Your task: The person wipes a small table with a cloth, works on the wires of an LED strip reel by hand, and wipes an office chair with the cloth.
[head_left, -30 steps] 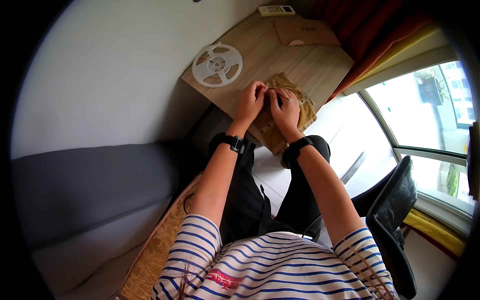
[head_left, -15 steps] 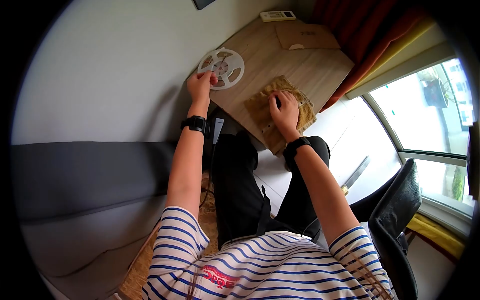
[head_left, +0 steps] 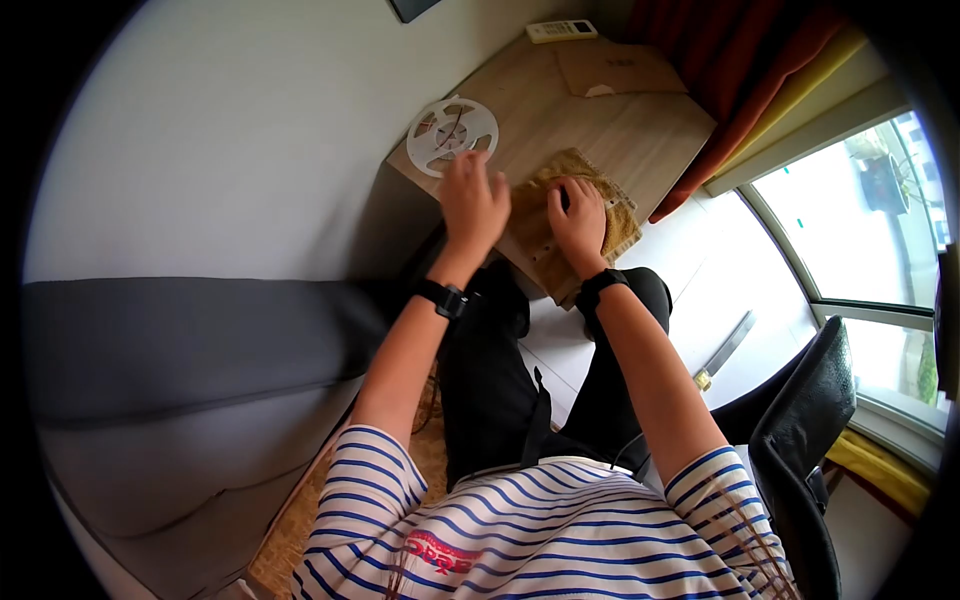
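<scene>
My left hand [head_left: 474, 200] is raised between the white reel and the brown cloth, its fingers apart and slightly blurred, with nothing visible in it. The white spoked reel [head_left: 487, 128] lies at the table's left edge, just beyond those fingertips. On the folded brown cloth [head_left: 540, 255], my right hand [head_left: 578, 218] rests with curled fingers near its upper part. Whether something small is under or between these fingers is hidden. Small pale dots show on the cloth, which hangs slightly over the table's near edge.
A wooden table [head_left: 640, 140] bears a flat brown cardboard piece [head_left: 625, 75] and a white remote control [head_left: 560, 31] at the back. A black chair [head_left: 800, 400] stands at the right, near the window. Red curtains [head_left: 740, 100] hang beside the table; a grey padded seat [head_left: 190, 340] is at left.
My left hand went from the cloth to the reel's near edge, then came back right toward the cloth, with its fingers now apart. My right hand has stayed on the cloth.
</scene>
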`<state>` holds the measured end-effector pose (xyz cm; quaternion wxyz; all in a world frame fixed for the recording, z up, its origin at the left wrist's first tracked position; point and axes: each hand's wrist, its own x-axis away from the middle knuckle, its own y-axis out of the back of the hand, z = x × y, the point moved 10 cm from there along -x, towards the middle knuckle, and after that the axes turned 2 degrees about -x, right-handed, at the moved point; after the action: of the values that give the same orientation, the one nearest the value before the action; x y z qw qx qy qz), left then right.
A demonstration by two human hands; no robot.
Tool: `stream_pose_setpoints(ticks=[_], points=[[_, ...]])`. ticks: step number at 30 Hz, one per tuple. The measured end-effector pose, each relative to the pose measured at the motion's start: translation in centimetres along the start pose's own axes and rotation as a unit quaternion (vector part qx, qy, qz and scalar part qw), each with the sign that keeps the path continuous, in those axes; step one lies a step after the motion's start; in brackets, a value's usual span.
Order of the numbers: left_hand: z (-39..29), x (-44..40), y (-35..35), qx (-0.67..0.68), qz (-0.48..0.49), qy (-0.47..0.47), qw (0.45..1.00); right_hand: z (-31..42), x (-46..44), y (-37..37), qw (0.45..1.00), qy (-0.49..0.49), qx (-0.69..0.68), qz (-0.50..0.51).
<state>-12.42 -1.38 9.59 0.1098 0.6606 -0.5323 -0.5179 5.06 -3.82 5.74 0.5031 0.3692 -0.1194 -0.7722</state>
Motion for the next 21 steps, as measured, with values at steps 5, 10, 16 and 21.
stream_pose_setpoints(ticks=[5, 10, 16, 21], points=[[-4.0, 6.0, -7.4, -0.022, 0.105, -0.033, 0.994, -0.5, 0.7, -1.1, 0.972, 0.042, 0.226, -0.052], [-3.9, 6.9, -7.6, -0.072, 0.128, -0.046, 0.988, -2.0, 1.6, -2.8, 0.968, 0.031, 0.248, 0.041], [-3.9, 8.2, -8.1, -0.087, 0.148, -0.026, 0.985, -1.7, 3.6, -2.6, 0.971, 0.073, 0.209, 0.087], [-4.9, 10.5, -6.8, -0.094, 0.157, -0.028, 0.983, -1.1, 6.0, -1.4, 0.971, 0.077, 0.211, 0.086]])
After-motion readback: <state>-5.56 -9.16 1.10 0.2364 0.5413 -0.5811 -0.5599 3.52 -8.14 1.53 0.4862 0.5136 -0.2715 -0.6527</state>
